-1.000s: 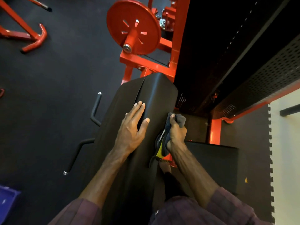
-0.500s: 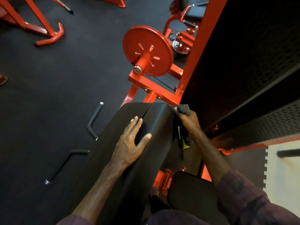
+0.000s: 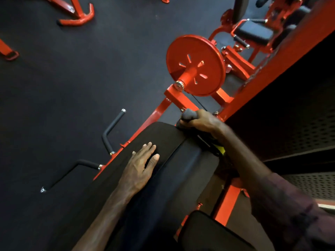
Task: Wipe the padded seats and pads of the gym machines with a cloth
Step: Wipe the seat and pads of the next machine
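The right hand (image 3: pixel 201 122) is gripping a grey cloth (image 3: pixel 189 115) at the far top corner of the long black pad (image 3: pixel 157 178), its fingers curling round the bunched fabric so that only a rounded lump is showing above the knuckles; a dark strap with a yellow patch (image 3: pixel 220 150) is hanging under the wrist, and whether it belongs to the cloth is hard to tell. The left hand (image 3: pixel 140 167) is lying flat on the pad's face, fingers straight and close together with the thumb spread aside, pressing just beside the seam that is running down the pad. The pad's long axis is stretching from the person's body away toward the red disc (image 3: pixel 195 65), so from the cloth the unwiped length is lying back toward the person; the right hand is plainly the nearer one, already at the pad's end. The next stroke is probably calling for a pull along that axis or across the top edge. The pad's right flank is falling in shadow, the near end is cut off by the frame, and the right fingertips are hidden behind the cloth.
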